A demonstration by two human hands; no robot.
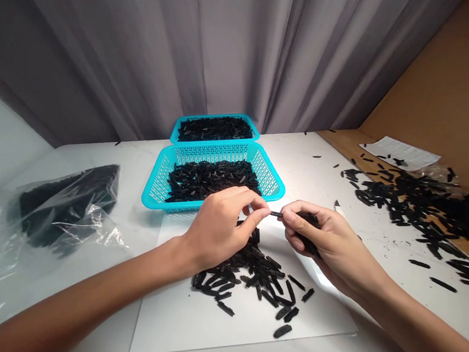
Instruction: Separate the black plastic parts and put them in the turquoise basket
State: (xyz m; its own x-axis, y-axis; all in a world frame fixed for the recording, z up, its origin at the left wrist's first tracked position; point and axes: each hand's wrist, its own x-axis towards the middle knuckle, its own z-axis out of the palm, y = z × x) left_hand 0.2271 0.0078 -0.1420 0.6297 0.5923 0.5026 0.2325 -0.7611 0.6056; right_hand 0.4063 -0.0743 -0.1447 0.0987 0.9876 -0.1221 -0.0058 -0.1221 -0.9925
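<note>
Between my two hands is one small black piece (276, 214); the fingertips of my left hand (232, 220) pinch its left end. My right hand (320, 231) holds its other end between thumb and forefinger, with a bunch of black pieces (309, 232) in the palm. Under and beside my left hand, a loose pile of black pieces (260, 273) lies on a white sheet (170, 326). Just behind the hands stands a blue basket (274, 177) partly filled with similar pieces.
A second blue basket (255, 131) of black pieces stands behind the first. At the left lies a clear plastic bag (93, 223) with black contents. Many black pieces (411, 197) are scattered at the right, near a printed paper (406, 151) and brown board (339, 141).
</note>
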